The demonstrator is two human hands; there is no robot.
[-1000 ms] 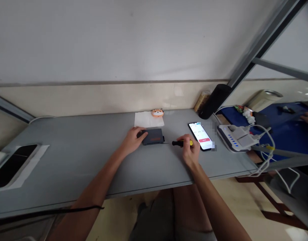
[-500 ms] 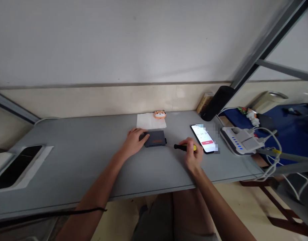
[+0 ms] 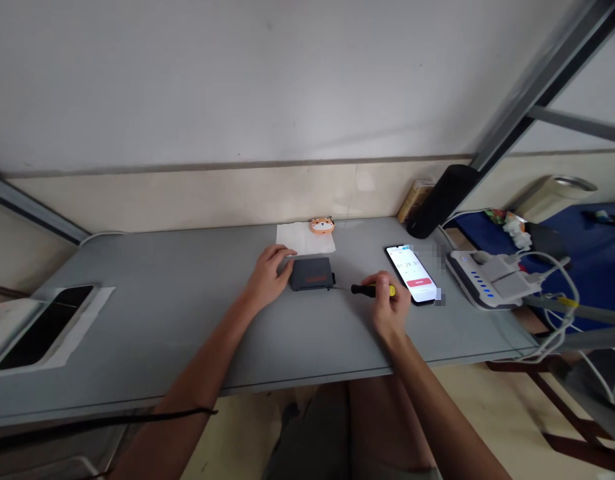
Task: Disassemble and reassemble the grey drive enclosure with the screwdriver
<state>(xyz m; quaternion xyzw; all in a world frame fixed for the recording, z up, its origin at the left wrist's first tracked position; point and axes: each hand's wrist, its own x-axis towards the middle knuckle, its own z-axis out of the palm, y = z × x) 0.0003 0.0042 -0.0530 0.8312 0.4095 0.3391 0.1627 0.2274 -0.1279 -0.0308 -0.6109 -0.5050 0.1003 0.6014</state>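
A small dark grey box (image 3: 312, 275) with reddish lettering and a row of slots along its front edge lies flat on the desk. My left hand (image 3: 271, 275) is at its left side, the thumb by the left edge and the fingers reaching toward the back corner, with a gap between thumb and index finger. In my right hand (image 3: 391, 297) is a screwdriver (image 3: 366, 291) with a black and yellow handle. Its thin shaft points left, and the tip is near the box's front right corner. A tiny dark speck shows there, too small to name.
A lit phone (image 3: 412, 275) lies right of my right hand, before a power strip (image 3: 492, 280) with cables. A black cylinder (image 3: 442, 200) stands behind. White paper (image 3: 293, 238) carries an orange animal-faced item (image 3: 322, 225). Another phone (image 3: 47, 327) lies far left.
My left thumb has drawn back from the box's top to its left edge. The screwdriver stays near the box's right corner. The whole view has shifted slightly.
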